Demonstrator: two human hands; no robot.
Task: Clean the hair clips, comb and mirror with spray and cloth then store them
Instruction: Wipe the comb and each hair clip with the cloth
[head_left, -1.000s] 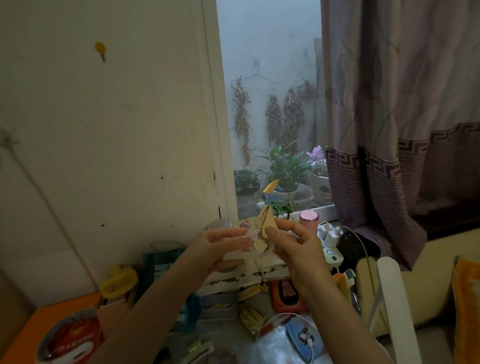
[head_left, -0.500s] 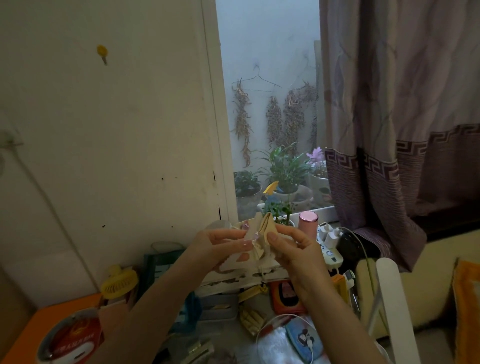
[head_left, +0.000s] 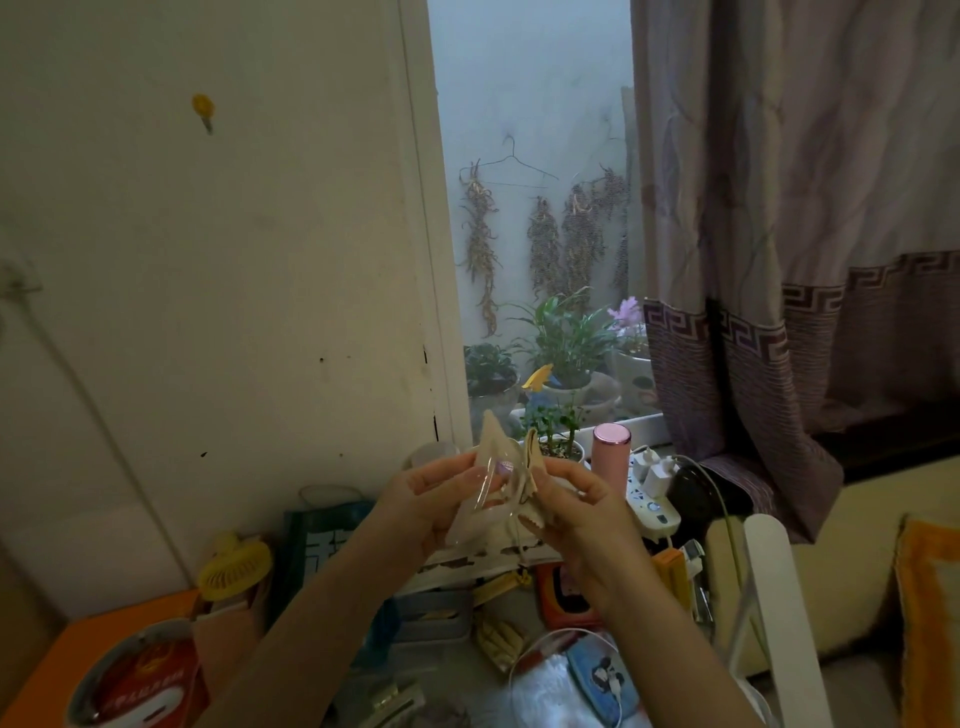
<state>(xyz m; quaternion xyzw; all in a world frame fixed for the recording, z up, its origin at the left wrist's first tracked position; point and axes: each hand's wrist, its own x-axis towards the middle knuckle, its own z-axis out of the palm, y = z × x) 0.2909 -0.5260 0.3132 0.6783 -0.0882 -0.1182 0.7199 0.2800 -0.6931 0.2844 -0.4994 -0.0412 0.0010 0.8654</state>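
Observation:
My left hand (head_left: 434, 499) holds a clear plastic hair clip (head_left: 491, 486) at chest height over the cluttered table. My right hand (head_left: 576, 506) pinches a beige cloth (head_left: 527, 467) pressed against the clip; cloth corners stick up above both hands. Another hair clip (head_left: 395, 699) lies on the table near the bottom edge. I cannot make out a comb, mirror or spray bottle for certain.
A pink tumbler (head_left: 612, 452) and a white power strip (head_left: 655, 499) stand behind my hands. A yellow mini fan (head_left: 235, 567), a red-lidded tin (head_left: 137, 680) and a grey organiser tray (head_left: 434, 618) sit lower left. A white chair frame (head_left: 779, 613) rises at right.
The cloth has shifted over the clip and its corners now stand apart, one higher on the left. Both hands stay in about the same place.

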